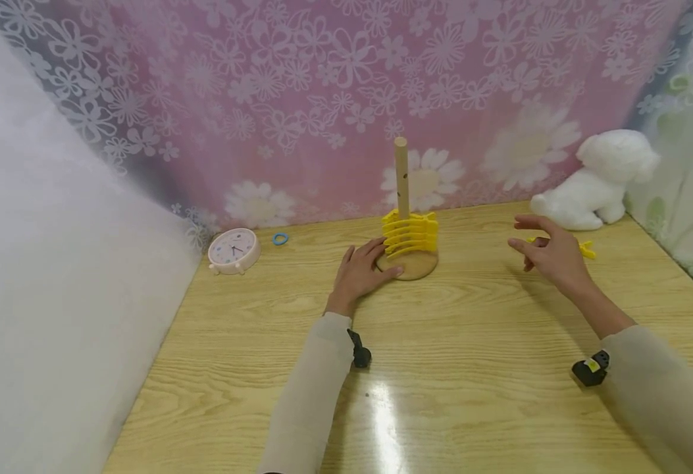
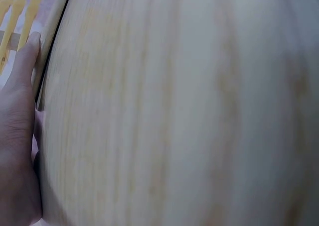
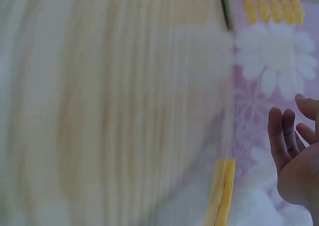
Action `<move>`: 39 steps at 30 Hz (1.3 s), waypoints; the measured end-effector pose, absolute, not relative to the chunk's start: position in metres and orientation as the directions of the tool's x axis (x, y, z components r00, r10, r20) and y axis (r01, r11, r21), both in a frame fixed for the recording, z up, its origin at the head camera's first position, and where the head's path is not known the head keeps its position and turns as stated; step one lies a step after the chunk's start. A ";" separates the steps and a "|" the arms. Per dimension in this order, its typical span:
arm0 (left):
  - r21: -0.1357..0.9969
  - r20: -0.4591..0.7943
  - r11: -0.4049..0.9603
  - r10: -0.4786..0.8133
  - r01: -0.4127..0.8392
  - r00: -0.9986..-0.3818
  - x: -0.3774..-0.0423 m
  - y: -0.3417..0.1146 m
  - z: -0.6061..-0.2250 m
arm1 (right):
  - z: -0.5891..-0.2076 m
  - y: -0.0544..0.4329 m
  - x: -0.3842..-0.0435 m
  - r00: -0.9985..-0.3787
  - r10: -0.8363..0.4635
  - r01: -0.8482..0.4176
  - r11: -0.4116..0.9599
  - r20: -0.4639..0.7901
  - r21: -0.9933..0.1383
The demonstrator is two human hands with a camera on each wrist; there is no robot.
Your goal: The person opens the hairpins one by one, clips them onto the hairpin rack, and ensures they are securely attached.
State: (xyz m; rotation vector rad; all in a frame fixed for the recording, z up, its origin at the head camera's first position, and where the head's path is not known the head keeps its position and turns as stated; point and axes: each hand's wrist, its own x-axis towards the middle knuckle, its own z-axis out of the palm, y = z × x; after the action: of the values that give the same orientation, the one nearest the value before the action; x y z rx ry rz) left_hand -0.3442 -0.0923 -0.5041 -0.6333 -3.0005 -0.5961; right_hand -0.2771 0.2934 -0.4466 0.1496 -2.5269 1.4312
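Note:
A wooden stand has a round base (image 1: 418, 265) and an upright post (image 1: 402, 178). Several thin yellow plastic pieces (image 1: 411, 234) are stacked around the lower post. My left hand (image 1: 359, 275) holds the base at its left edge, thumb in front and fingers behind; the left wrist view shows the thumb (image 2: 26, 61) along the rim. In the air to the right is my right hand (image 1: 553, 257), its fingers loosely bent and apart with nothing between them. Another yellow plastic piece (image 1: 587, 250) lies on the table behind that hand, partly hidden; its end (image 3: 223, 188) shows in the right wrist view.
A pink round clock (image 1: 233, 251) and a small blue ring (image 1: 280, 239) are at the back left of the wooden table (image 1: 251, 368). At the back right sits a white plush dog (image 1: 609, 174). A flowered pink curtain (image 1: 299, 99) hangs behind the table.

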 end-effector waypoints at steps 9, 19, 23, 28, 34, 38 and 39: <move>0.371 0.086 0.840 0.393 0.396 -0.915 -0.343 -0.093 -0.502 | -0.451 0.351 -0.269 -0.979 0.081 -0.100 0.606 0.186 -0.789; 0.368 0.095 0.841 0.391 0.397 -0.916 -0.342 -0.093 -0.500 | -0.459 0.394 -0.272 -0.988 0.112 -0.003 0.674 0.106 -0.739; 0.369 0.091 0.842 0.388 0.393 -0.917 -0.343 -0.093 -0.502 | -0.465 0.406 -0.272 -0.990 0.128 0.031 0.624 0.063 -0.781; 0.372 0.090 0.842 0.386 0.390 -0.918 -0.343 -0.094 -0.504 | -0.474 0.415 -0.276 -0.988 0.153 0.062 0.530 0.024 -0.846; 0.380 0.089 0.839 0.387 0.391 -0.918 -0.343 -0.093 -0.503 | -0.483 0.421 -0.282 -0.988 0.158 0.084 0.520 -0.002 -0.850; 0.381 0.093 0.838 0.387 0.392 -0.917 -0.343 -0.093 -0.503 | -0.485 0.422 -0.285 -0.988 0.152 0.084 0.577 0.007 -0.812; 0.379 0.095 0.838 0.386 0.392 -0.918 -0.343 -0.093 -0.503 | -0.485 0.422 -0.285 -0.988 0.154 0.091 0.580 -0.001 -0.809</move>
State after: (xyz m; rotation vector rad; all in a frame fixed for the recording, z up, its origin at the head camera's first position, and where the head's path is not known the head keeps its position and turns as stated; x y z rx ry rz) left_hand -0.3433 -0.0931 -0.5035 -0.6343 -2.9982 -0.6230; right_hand -0.2852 0.4222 -0.4854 -0.2121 -2.7306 1.3923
